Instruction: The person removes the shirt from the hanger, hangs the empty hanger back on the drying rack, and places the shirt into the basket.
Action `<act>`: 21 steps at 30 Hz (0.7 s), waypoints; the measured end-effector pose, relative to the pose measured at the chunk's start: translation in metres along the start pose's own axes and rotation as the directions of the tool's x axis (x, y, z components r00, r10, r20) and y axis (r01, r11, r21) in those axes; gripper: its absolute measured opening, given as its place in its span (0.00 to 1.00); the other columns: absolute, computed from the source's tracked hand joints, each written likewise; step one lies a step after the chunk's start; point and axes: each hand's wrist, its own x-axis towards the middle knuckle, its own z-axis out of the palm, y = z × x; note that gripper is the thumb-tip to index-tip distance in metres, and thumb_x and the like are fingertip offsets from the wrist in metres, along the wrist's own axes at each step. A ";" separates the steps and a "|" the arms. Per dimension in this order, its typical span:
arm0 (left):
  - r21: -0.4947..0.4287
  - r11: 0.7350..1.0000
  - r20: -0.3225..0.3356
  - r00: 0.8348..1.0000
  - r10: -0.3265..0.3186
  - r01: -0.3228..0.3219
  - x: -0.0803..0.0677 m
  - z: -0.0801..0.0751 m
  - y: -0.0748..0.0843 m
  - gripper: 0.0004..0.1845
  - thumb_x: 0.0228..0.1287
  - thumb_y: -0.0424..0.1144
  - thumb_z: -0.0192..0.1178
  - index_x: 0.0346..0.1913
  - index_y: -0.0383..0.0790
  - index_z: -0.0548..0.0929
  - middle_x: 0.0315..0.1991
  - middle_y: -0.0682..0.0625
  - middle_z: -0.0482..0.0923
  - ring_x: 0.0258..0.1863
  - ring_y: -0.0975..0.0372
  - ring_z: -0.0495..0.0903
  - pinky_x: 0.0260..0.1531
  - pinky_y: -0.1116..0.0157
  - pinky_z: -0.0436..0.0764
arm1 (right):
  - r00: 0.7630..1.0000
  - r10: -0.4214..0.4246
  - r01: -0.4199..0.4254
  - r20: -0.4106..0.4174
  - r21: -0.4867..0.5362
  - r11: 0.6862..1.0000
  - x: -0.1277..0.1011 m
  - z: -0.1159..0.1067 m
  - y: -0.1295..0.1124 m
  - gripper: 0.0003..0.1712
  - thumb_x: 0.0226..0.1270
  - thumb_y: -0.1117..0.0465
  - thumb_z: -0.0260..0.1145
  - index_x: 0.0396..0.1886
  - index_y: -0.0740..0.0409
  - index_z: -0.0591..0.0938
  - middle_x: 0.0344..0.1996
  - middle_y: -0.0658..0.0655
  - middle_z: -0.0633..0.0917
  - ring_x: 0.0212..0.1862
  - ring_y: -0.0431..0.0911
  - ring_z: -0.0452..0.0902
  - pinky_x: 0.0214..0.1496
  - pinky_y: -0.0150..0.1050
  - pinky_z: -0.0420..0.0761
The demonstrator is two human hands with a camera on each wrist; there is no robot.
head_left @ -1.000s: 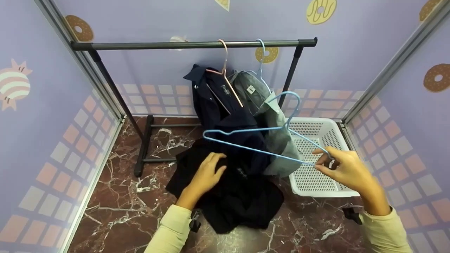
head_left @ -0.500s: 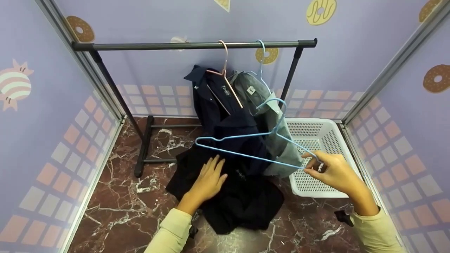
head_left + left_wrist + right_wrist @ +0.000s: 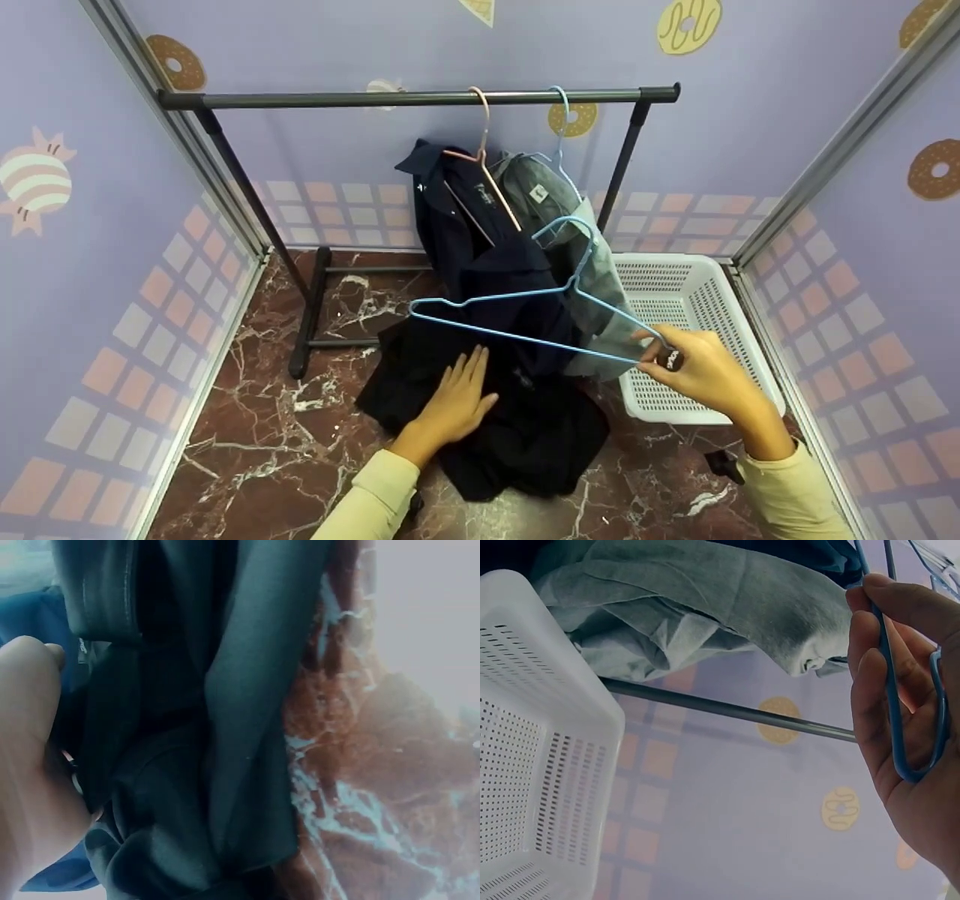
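Observation:
In the head view my right hand (image 3: 697,371) holds a light blue hanger (image 3: 517,337) by one end, its hook upward. The right wrist view has the hanger's end (image 3: 894,705) between thumb and fingers. My left hand (image 3: 455,405) lies with straight fingers on a black garment (image 3: 532,446) heaped on the floor. In the left wrist view that garment (image 3: 172,772) is in loose folds, and most of the left hand's fingers are hidden. The hanger hovers above the garment's far side.
A dark rack (image 3: 337,100) spans the back. A navy shirt (image 3: 442,217) on a pink hanger (image 3: 486,127) and a grey-green shirt (image 3: 607,277) on a blue hanger (image 3: 562,127) hang from it. A white basket (image 3: 739,352) stands right; patterned walls enclose the sides.
My right hand has carried the blue hanger left and a little down, nearer the black garment. My left hand has flattened onto the garment and shifted slightly right.

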 end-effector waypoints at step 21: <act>0.178 0.982 -0.210 0.972 0.104 -0.067 -0.010 -0.083 -0.009 0.36 0.78 0.53 0.53 0.78 0.32 0.63 0.78 0.36 0.61 0.79 0.40 0.57 0.79 0.42 0.57 | 0.998 -0.004 0.005 -0.068 0.018 1.000 0.002 0.002 -0.004 0.26 0.48 0.72 0.82 0.49 0.57 0.86 0.28 0.41 0.89 0.27 0.32 0.81 0.26 0.22 0.79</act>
